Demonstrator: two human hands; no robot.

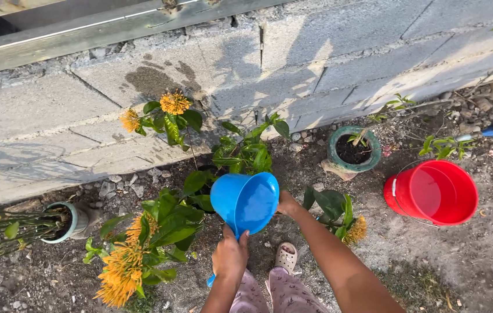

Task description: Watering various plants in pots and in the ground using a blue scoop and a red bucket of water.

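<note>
Head view: left hand (pixel 230 255) fingers wrapped shut round blue scoop (pixel 245 203) handle; right hand (pixel 287 204) fingers touch its rim.

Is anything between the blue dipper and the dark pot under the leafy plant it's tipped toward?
Only foliage. The blue dipper, held by the left hand on its handle and the right hand at its rim, tilts over green leaves that mostly hide the dark pot.

Blue scoop (pixel 245 203), red bucket (pixel 435 192) (orange flowers (pixel 122 271) nearby).
</note>
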